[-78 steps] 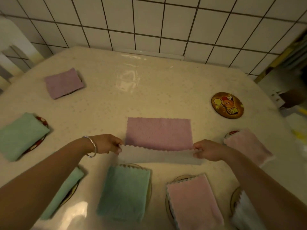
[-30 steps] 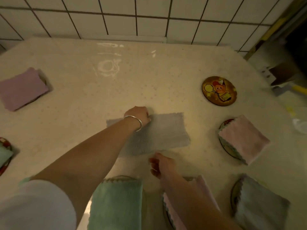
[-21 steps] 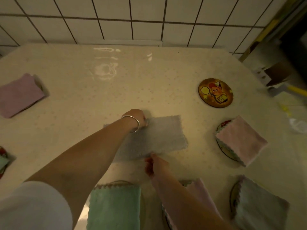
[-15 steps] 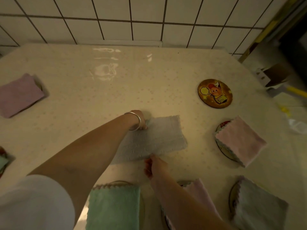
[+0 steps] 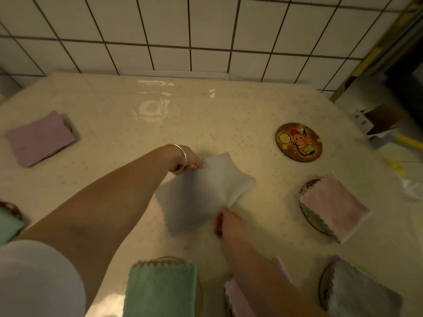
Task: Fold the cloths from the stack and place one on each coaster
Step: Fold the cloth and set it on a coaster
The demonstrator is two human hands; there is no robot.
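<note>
A pale grey-lilac cloth (image 5: 201,191), folded into a strip, is half lifted off the middle of the table. My left hand (image 5: 190,162), with a bangle at the wrist, pinches its far edge. My right hand (image 5: 225,221) pinches its near edge. A round coaster with a cartoon picture (image 5: 298,142) lies bare at the right. Other coasters carry folded cloths: a pink cloth (image 5: 334,207) at the right, a grey cloth (image 5: 361,294) at the near right, a green cloth (image 5: 160,291) in front, a purple cloth (image 5: 40,138) at the far left.
The cream table (image 5: 183,115) meets a white tiled wall (image 5: 206,35) at the back. Another pink cloth (image 5: 238,296) lies under my right forearm. A green cloth (image 5: 9,225) shows at the left edge. Boxes and clutter (image 5: 386,133) sit past the table's right edge.
The cloth has been folded in half into a strip. Both hands moved to its middle and now lift it, so its right half rises and bunches.
</note>
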